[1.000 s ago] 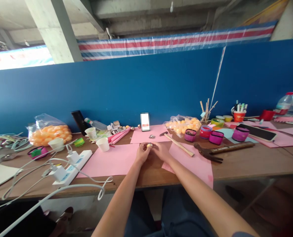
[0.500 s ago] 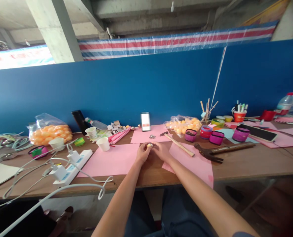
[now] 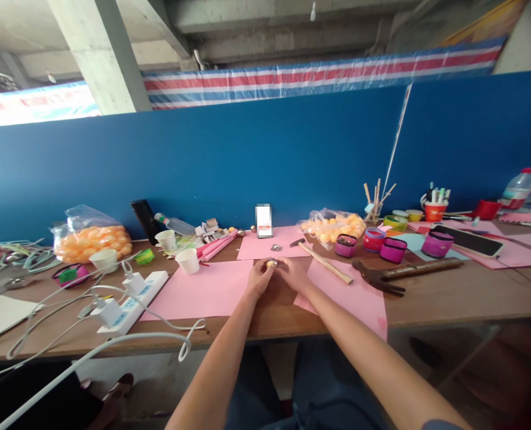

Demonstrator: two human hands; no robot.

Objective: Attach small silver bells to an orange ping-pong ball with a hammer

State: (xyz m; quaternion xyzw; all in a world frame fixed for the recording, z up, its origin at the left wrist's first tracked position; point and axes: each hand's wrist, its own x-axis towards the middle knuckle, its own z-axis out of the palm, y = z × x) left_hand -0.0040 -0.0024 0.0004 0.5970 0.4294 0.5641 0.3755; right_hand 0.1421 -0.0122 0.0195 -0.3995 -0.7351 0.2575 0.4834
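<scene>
My left hand [image 3: 258,278] and my right hand [image 3: 293,275] meet over the middle of the wooden table [image 3: 448,298]. Together their fingertips pinch a small orange ball [image 3: 272,263] with something silvery on it; its details are too small to make out. Both hands rest between two pink paper sheets [image 3: 202,292]. A little pile of small metal pieces [image 3: 275,247] lies just beyond the hands on another pink sheet. A small hammer [image 3: 321,261] lies to the right of my right hand.
A claw hammer [image 3: 399,275] lies further right, beside pink and red tape rolls [image 3: 391,249]. Bags of orange balls [image 3: 90,239] sit left and behind. A white power strip [image 3: 128,301] with cables, paper cups [image 3: 188,261], and a phone [image 3: 469,240] surround the work spot.
</scene>
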